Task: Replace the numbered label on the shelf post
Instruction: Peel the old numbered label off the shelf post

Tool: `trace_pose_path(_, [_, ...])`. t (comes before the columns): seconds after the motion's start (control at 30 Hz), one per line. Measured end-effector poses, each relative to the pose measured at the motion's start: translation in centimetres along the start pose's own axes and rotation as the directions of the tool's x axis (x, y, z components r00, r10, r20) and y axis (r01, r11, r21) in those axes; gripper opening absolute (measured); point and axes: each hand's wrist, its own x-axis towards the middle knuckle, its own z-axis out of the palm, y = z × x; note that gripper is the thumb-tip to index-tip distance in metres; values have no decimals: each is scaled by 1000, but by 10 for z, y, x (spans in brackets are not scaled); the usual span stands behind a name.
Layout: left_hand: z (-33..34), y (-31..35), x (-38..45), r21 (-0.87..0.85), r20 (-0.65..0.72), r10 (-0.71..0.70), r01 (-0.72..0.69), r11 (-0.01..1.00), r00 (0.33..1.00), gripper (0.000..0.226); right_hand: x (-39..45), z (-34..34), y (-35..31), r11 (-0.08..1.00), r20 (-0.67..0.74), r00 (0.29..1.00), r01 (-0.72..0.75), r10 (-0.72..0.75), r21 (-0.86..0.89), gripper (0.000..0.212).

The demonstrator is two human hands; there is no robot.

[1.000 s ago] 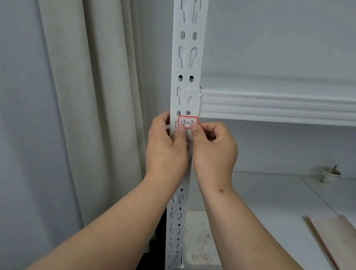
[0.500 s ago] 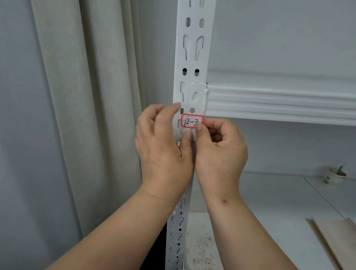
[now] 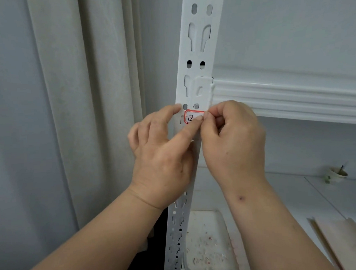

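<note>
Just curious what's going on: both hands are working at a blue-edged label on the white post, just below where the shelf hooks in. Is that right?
Not quite: the head view shows the label edged in red, not blue. Otherwise yes: the left hand and right hand meet at it on the white post, just below the shelf.

Label (image 3: 190, 116): small white sticker with a red border and clipped corners, "12" handwritten on it in black; anything written after that is covered by your fingers. It sits on the front face of the post, just below a pair of oval holes and level with the lower edge of the shelf beam's bracket. Its left part is in plain view; its right and lower parts are hidden.

Post (image 3: 197, 57): white slotted metal upright, punched with paired oval holes and keyhole slots along its length. It leans slightly rightward toward the top in your view and runs out of frame at both ends.
</note>
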Motion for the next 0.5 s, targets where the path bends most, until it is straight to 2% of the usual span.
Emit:
trace_pose_path(0.17, [0, 1, 3, 12, -33, 1, -1, 1000, 999, 36, 0, -3, -1, 993, 91, 994, 69, -60, -93, 13])
trace_pose_path(0.3, [2, 1, 5, 56, -55, 31, -28, 998, 998, 35, -2, 0, 0, 997, 141, 990, 23, -12, -79, 13])
trace_pose_path(0.5, [1, -2, 3, 136, -47, 50, -44, 990, 998, 39, -8, 11, 2, 1000, 18, 1000, 26, -25, -12, 11])
